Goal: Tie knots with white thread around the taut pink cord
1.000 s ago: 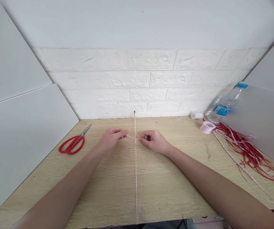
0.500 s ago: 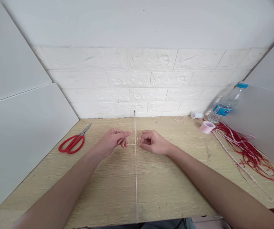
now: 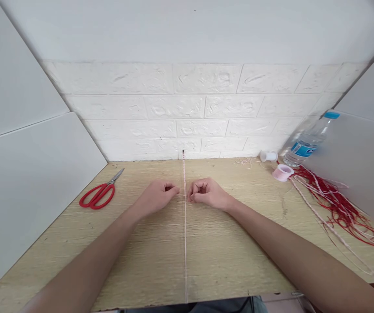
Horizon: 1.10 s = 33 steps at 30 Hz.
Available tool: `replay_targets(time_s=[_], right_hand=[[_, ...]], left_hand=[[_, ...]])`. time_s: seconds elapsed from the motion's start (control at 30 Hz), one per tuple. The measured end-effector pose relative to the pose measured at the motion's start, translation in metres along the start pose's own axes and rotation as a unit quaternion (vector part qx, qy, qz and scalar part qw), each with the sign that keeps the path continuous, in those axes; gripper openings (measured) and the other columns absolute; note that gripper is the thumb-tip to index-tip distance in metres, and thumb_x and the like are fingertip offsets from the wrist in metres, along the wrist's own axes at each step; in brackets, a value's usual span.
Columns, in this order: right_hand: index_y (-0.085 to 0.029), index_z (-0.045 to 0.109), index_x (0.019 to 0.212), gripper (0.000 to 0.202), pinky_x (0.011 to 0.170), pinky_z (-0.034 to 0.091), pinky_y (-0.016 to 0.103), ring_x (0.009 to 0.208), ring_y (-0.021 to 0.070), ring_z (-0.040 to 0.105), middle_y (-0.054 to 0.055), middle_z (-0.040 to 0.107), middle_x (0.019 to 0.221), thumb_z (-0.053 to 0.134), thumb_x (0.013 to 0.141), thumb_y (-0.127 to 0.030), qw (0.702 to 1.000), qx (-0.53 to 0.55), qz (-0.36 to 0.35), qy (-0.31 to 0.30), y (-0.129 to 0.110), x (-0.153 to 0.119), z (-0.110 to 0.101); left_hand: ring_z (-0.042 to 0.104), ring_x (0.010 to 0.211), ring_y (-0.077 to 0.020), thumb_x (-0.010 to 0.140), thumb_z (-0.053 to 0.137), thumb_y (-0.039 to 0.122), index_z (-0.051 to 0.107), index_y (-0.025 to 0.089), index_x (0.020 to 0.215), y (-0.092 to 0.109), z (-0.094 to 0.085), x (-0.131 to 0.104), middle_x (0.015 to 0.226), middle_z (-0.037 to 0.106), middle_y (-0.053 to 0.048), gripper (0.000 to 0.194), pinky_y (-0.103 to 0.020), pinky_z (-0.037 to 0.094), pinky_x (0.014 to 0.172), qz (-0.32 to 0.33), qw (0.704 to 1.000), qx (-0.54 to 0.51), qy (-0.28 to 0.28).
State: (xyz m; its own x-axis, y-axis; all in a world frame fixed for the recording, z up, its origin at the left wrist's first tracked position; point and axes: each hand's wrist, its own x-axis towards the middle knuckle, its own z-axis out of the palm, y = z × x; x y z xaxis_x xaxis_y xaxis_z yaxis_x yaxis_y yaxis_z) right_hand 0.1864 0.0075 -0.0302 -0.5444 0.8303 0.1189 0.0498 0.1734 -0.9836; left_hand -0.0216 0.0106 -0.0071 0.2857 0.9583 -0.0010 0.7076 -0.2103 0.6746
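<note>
Nearest to me, I am seeing the front edge of the wooden table (image 3: 235, 269), with the pale pink cord (image 3: 185, 243) running over it and stretching straight away down the middle toward the wall. Both forearms are reaching in from the near side, one on each side of the cord. At the right, a tangle of red and pink strands (image 3: 340, 204) is spreading over the tabletop, and one long twisted pink length is trailing toward the near edge. Midway along the cord, I am holding the left hand (image 3: 156, 195) just to its left, thumb and forefinger drawn narrow, and the right hand (image 3: 208, 193) just to its right, fingers curled and tips pinched. Both are closing on a thin thread (image 3: 182, 195) that is crossing at the cord between them; it is so fine that I cannot tell exactly how each fingertip is gripping it. Left of the left hand, red-handled scissors (image 3: 99, 194) are lying with their blades pointing toward the wall. Farther back on the right, a pink spool (image 3: 282, 173) is sitting by the tangle, a clear bottle (image 3: 307, 141) with a blue cap is standing beside the side panel, and a white spool (image 3: 268, 156) is lying near loose pale threads (image 3: 246, 162). Farthest off, the cord's braided part (image 3: 184, 169) is meeting the white brick-patterned wall (image 3: 221, 106) at a small dark hole (image 3: 183, 151).
</note>
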Motion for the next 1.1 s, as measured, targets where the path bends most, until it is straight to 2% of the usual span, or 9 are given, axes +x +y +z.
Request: replay_targets(time_s=[0.1, 0.2, 0.4, 0.6, 0.77, 0.9, 1.1], right_hand=[[-0.016, 0.050, 0.060, 0.013, 0.059, 0.040, 0.023, 0.067, 0.0119, 0.055, 0.001, 0.060, 0.072, 0.059, 0.070, -0.018, 0.999, -0.031, 0.005, 0.005, 0.004, 0.000, -0.001], [-0.016, 0.052, 0.063, 0.012, 0.055, 0.036, 0.022, 0.060, 0.0098, 0.048, -0.001, 0.056, 0.067, 0.059, 0.072, -0.021, 0.998, -0.058, -0.003, 0.015, 0.005, 0.000, -0.002], [-0.017, 0.051, 0.066, 0.020, 0.050, 0.031, 0.023, 0.055, 0.0097, 0.040, -0.002, 0.047, 0.060, 0.056, 0.079, -0.031, 0.985, -0.137, -0.019, 0.105, 0.003, 0.003, -0.004], [-0.019, 0.043, 0.065, 0.026, 0.050, 0.031, 0.023, 0.055, 0.0100, 0.038, -0.003, 0.043, 0.060, 0.054, 0.081, -0.036, 0.963, -0.204, -0.033, 0.173, 0.007, 0.007, -0.009], [-0.019, 0.047, 0.076, 0.016, 0.051, 0.033, 0.023, 0.054, 0.0101, 0.042, -0.004, 0.048, 0.061, 0.056, 0.080, -0.033, 0.960, -0.236, -0.041, 0.148, 0.009, 0.007, -0.008], [-0.018, 0.056, 0.097, 0.020, 0.053, 0.034, 0.023, 0.055, 0.0108, 0.046, -0.004, 0.051, 0.060, 0.055, 0.082, -0.032, 0.955, -0.270, -0.040, 0.118, 0.009, 0.007, -0.006], [-0.018, 0.064, 0.089, 0.019, 0.051, 0.030, 0.024, 0.052, 0.0097, 0.044, -0.003, 0.052, 0.058, 0.053, 0.086, -0.033, 0.941, -0.324, -0.037, 0.094, 0.011, 0.011, 0.000]], left_hand=[[0.040, 0.052, -0.0131, 0.077, 0.049, 0.050, 0.057, 0.019, 0.059, 0.003, 0.000, -0.004, 0.056, 0.049, 0.001, 0.037, -0.027, 0.025, 0.051, 0.030, 0.998, 0.010, -0.059], [0.040, 0.053, -0.0131, 0.078, 0.048, 0.048, 0.052, 0.019, 0.057, 0.004, 0.001, -0.006, 0.056, 0.048, 0.001, 0.036, -0.027, 0.026, 0.051, 0.052, 0.995, 0.038, -0.077], [0.047, 0.057, -0.0149, 0.081, 0.045, 0.048, 0.051, 0.019, 0.061, 0.001, 0.002, -0.003, 0.061, 0.055, 0.000, 0.035, -0.028, 0.029, 0.053, 0.051, 0.995, 0.085, -0.014], [0.044, 0.054, -0.0149, 0.081, 0.045, 0.049, 0.044, 0.019, 0.056, -0.001, -0.001, -0.002, 0.057, 0.054, 0.000, 0.039, -0.029, 0.026, 0.052, 0.042, 0.992, 0.121, 0.012], [0.045, 0.054, -0.0153, 0.080, 0.047, 0.051, 0.048, 0.020, 0.057, -0.002, -0.002, -0.002, 0.058, 0.055, -0.001, 0.038, -0.029, 0.025, 0.052, 0.029, 0.991, 0.131, 0.017], [0.052, 0.061, -0.0173, 0.081, 0.048, 0.051, 0.060, 0.023, 0.077, -0.002, -0.002, -0.002, 0.067, 0.061, -0.001, 0.032, -0.028, 0.029, 0.056, 0.030, 0.990, 0.136, 0.013], [0.054, 0.066, -0.0179, 0.083, 0.046, 0.053, 0.060, 0.024, 0.110, 0.001, 0.003, 0.001, 0.070, 0.060, -0.001, 0.042, -0.029, 0.035, 0.060, 0.049, 0.992, 0.106, 0.043]])
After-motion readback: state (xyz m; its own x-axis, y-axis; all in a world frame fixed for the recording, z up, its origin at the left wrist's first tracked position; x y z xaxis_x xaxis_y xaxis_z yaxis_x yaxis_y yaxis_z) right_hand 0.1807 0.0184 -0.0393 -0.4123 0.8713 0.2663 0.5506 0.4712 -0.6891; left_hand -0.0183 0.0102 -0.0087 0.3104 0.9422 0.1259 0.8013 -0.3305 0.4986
